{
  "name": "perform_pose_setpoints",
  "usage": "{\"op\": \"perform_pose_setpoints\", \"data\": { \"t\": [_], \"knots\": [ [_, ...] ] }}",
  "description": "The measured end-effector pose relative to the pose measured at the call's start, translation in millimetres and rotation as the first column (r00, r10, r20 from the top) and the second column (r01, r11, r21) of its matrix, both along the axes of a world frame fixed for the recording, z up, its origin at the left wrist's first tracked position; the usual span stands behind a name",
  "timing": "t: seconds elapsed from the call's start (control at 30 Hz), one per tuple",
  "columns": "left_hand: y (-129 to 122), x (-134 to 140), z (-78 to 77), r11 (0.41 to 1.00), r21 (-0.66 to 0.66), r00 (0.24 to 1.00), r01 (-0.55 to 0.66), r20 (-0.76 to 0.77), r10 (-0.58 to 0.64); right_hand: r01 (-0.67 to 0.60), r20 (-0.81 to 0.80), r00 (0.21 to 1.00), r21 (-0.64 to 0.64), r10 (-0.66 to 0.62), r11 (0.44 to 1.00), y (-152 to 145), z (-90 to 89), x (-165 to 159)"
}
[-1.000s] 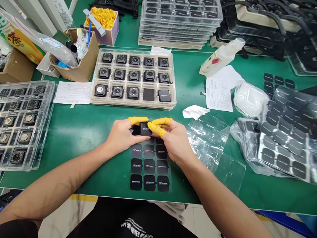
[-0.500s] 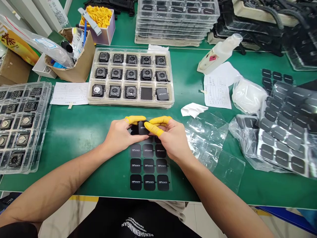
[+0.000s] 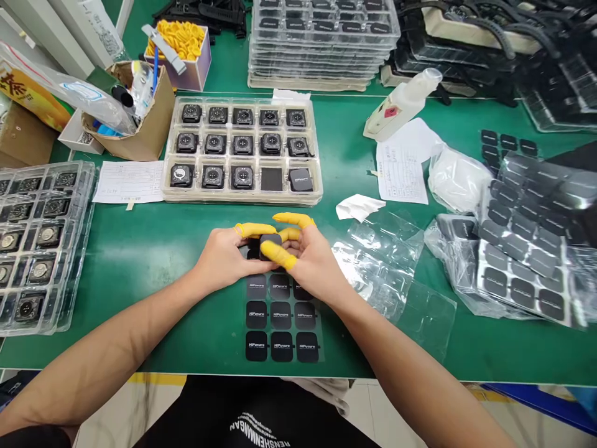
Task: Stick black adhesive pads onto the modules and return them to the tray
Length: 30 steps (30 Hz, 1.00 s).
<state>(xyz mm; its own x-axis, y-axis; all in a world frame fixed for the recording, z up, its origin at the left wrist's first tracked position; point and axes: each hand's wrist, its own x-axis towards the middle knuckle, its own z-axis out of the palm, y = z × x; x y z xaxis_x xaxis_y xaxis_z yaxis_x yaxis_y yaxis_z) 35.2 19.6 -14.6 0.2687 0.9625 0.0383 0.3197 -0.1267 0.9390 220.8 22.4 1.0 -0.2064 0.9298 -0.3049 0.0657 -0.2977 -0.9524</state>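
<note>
My left hand [image 3: 228, 254] is closed around the edges of a black smartwatch [image 3: 269, 238], held upright above the table. My right hand [image 3: 301, 254] is at the watch's right side, its thumb lying across the front and its index finger raised apart from it. Yellow finger cots cover several fingertips. Much of the watch is hidden by the thumb and fingers. Beneath the hands lies a clear sheet of black square HiFuture screen films [image 3: 280, 315], its far part covered by my hands.
Ahead is a tray of watches [image 3: 241, 198], one slot showing only a black square. Another watch tray [image 3: 51, 261] stands at left. Clear plastic sheets [image 3: 373, 274], a white bottle [image 3: 396, 109] and more film sheets [image 3: 522, 249] are at right. Stacked trays [image 3: 321, 59] stand behind.
My right index finger has lifted off the watch and spread upward. The right thumb has slid left across the watch's front. The whole view has shifted slightly.
</note>
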Motion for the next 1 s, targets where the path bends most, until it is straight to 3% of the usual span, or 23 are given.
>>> {"op": "perform_pose_setpoints", "data": {
  "t": [0.07,0.17,0.23,0.3,0.4,0.47,0.57,0.67,0.73,0.83,0.93,1.0],
  "knots": [
    [0.0,0.4,0.1,1.0,-0.01,1.0,0.004,0.004,-0.003,-0.024,0.025,0.999,0.034,0.023,0.999,0.7,1.1,2.2],
    [0.1,1.9,0.5,0.998,-0.047,0.998,-0.043,0.036,0.045,0.104,0.046,0.993,0.125,-0.111,0.987,12.6,4.7,11.3],
    [0.3,2.9,0.8,0.996,-0.062,0.997,-0.067,0.037,0.069,0.22,0.068,0.967,0.245,-0.244,0.944,31.0,9.3,18.5],
    [-0.1,3.6,0.6,0.995,-0.062,0.996,-0.081,0.034,0.083,0.232,0.114,0.95,0.371,-0.292,0.899,56.2,14.7,22.2],
    [-3.4,4.2,-0.7,0.993,-0.068,0.992,-0.096,0.072,0.1,-0.025,0.395,0.896,0.497,-0.201,0.867,93.6,21.6,16.4],
    [-7.8,4.9,-0.8,0.99,-0.065,0.989,-0.123,0.079,0.128,-0.201,0.606,0.76,0.563,-0.235,0.801,108.9,25.1,6.1],
    [-14.6,6.8,1.8,0.985,-0.035,0.985,-0.167,0.033,0.168,-0.363,0.727,0.61,0.611,-0.317,0.704,115.0,28.9,-13.9],
    [-16.9,7.6,5.4,0.986,-0.014,0.986,-0.167,-0.031,0.167,-0.515,0.843,0.505,0.467,-0.185,0.719,114.1,29.7,-35.1],
    [-15.7,6.9,6.3,0.987,-0.009,0.986,-0.161,-0.054,0.16,-0.538,0.881,0.458,0.379,-0.115,0.753,115.4,28.0,-46.8],
    [-12.8,4.7,4.9,0.989,-0.009,0.989,-0.146,-0.039,0.145,-0.447,0.829,0.549,0.396,-0.103,0.802,118.2,24.8,-55.3],
    [-11.1,2.8,2.4,0.989,-0.022,0.989,-0.147,0.002,0.147,-0.336,0.652,0.754,0.481,-0.074,0.81,109.4,25.7,-50.3],
    [-10.4,1.9,0.7,0.987,-0.049,0.986,-0.156,0.049,0.159,-0.23,0.432,0.902,0.485,-0.003,0.844,92.0,28.2,-40.3]
  ]
}}
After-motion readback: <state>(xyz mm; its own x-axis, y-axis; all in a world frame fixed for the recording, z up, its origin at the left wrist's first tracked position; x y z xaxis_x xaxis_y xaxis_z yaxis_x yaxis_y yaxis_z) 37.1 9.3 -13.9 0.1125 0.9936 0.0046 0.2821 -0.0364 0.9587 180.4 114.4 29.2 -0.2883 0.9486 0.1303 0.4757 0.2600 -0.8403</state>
